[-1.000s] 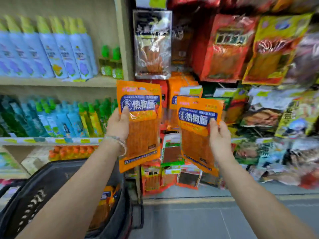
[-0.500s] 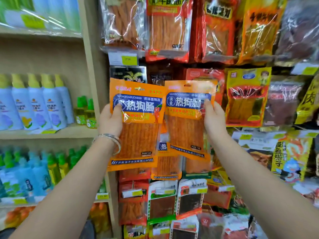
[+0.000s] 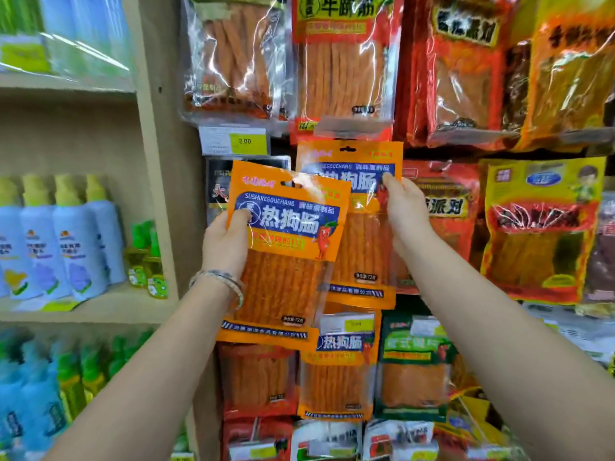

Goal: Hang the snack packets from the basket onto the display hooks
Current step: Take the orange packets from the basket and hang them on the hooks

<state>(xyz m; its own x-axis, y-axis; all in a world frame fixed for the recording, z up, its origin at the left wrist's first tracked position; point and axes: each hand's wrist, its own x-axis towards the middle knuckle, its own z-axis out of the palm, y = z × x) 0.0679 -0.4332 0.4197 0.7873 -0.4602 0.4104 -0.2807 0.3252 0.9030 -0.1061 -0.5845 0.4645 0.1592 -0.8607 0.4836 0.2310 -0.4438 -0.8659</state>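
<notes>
Before snack rack (image 3: pixel 466 94) — left hand (image 3: pixel 226 241) grips front orange packet (image 3: pixel 283 254); right hand (image 3: pixel 404 207) pinches rear packet (image 3: pixel 352 168).

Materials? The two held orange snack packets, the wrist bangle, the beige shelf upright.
The left-hand orange snack packet and right-hand orange snack packet: glossy plastic film, judging by glare streaks and see-through lower windows. The silvery wrist bangle: likely polished metal, it glints. The beige shelf upright: matte, probably laminated board or painted wood; cannot tell which.
</notes>
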